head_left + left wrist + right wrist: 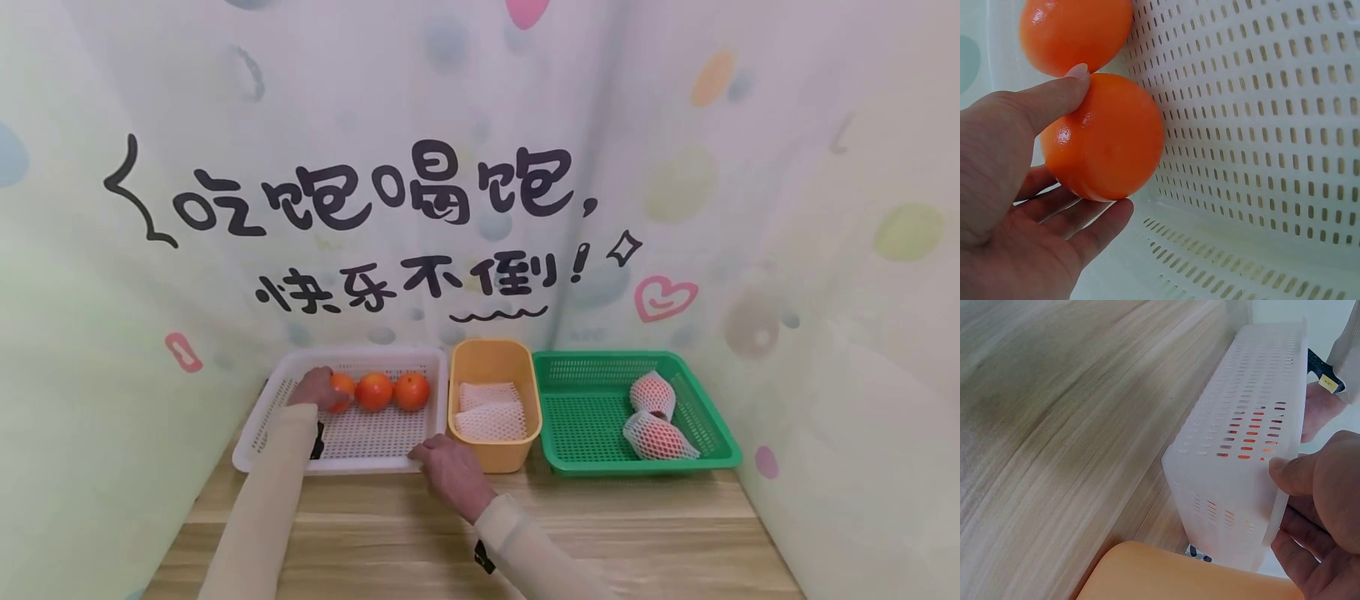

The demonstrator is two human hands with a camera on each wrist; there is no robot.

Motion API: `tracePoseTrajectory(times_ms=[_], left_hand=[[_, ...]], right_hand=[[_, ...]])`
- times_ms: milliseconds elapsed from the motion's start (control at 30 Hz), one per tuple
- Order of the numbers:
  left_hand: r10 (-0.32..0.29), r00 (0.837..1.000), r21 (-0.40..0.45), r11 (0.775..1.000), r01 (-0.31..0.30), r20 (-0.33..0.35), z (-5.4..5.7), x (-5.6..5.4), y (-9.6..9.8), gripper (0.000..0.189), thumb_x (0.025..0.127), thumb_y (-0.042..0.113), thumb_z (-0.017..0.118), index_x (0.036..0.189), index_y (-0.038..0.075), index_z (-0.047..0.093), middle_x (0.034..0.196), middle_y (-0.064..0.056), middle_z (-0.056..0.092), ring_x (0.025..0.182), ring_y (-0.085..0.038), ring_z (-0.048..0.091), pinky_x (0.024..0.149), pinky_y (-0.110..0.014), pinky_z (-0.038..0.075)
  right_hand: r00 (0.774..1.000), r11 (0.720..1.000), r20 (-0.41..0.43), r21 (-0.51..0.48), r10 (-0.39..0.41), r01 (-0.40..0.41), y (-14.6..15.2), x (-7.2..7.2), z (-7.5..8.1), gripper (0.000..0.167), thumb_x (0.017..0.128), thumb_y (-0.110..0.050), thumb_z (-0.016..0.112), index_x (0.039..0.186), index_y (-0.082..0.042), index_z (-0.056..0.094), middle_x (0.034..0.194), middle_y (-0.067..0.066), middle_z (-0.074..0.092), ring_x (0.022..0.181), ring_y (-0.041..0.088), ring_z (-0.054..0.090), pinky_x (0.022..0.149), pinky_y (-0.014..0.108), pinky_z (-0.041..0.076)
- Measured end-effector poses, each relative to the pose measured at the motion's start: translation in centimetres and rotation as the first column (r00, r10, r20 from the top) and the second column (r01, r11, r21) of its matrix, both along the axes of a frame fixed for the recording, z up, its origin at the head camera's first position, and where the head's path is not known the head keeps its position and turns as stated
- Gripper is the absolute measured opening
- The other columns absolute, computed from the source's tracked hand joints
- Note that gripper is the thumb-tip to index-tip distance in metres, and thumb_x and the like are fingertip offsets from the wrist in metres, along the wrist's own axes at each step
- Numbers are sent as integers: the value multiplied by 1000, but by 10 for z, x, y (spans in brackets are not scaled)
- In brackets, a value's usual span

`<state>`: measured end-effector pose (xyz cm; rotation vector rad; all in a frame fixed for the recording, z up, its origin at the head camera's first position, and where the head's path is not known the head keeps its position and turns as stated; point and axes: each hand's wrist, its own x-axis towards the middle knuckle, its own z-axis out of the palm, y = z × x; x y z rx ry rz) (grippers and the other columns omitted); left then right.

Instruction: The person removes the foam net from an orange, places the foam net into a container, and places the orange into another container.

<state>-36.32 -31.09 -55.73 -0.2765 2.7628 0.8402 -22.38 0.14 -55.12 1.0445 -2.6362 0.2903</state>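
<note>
Inside the white plastic basket [360, 465], three round orange-red fruits sit in a row along the far side. My left hand [313, 389] holds the leftmost fruit [1107, 140], thumb on one side and fingers round the other. Beside it in the left wrist view is a second fruit [1075, 31]. My right hand [456, 477] grips the basket's near right corner; in the right wrist view its thumb [1294, 475] presses the outside of the rim while the other fingers go behind it.
A yellow-orange bin [497, 454] with white foam nets [491, 412] in it stands right of the white basket. Further right, a green basket [630, 468] holds two net-wrapped fruits, one [652, 394] behind the other [660, 438]. Printed curtains enclose the wooden table [390, 533].
</note>
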Motion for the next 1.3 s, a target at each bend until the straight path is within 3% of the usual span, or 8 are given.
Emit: tracePoseTrajectory(times_ms=[367, 633, 733, 933, 1300], left_hand=[[-27, 999, -27, 999, 27, -22, 12, 4, 2, 84, 90, 34, 72, 151, -10, 34, 146, -34, 45, 124, -46, 48, 116, -61, 37], [-18, 999, -42, 999, 16, -52, 23, 3, 7, 84, 94, 39, 66, 155, -5, 30, 152, -35, 36, 130, -48, 43, 117, -63, 35], [-10, 998, -39, 999, 7, -61, 30, 8, 12, 82, 96, 39, 64, 157, -2, 29, 150, -33, 36, 129, -48, 43, 117, -65, 34], [-50, 993, -41, 998, 46, -107, 44, 20, 18, 84, 97, 45, 63, 159, 1, 27, 152, -32, 35, 131, -49, 41, 117, -68, 34], [-100, 980, 11, 995, 104, -170, 56, 36, 27, 92, 95, 57, 62, 162, 8, 22, 161, -28, 25, 143, -48, 29, 117, -70, 31]], right_hand=[[1000, 1000, 11, -22, 0, 0, 1, -1, 2, 29, 87, -4, 74, 110, -21, 79, 103, -6, 79, 91, 8, 71, 70, 18, 57], [1000, 1000, 14, -27, -3, 3, 2, -1, 4, 29, 87, -5, 76, 110, -22, 79, 103, -6, 79, 92, 8, 71, 71, 18, 57], [1000, 1000, 15, -24, -3, 4, 2, 0, 4, 28, 87, -5, 75, 110, -22, 79, 102, -6, 79, 91, 8, 70, 70, 18, 57], [1000, 1000, 22, -11, -11, 11, -1, 1, 2, 27, 89, -6, 74, 110, -22, 79, 102, -6, 78, 90, 8, 69, 69, 17, 56], [1000, 999, -15, -38, 7, -7, 1, 1, -5, 27, 87, -6, 75, 109, -22, 79, 102, -7, 78, 93, 8, 70, 74, 20, 57]])
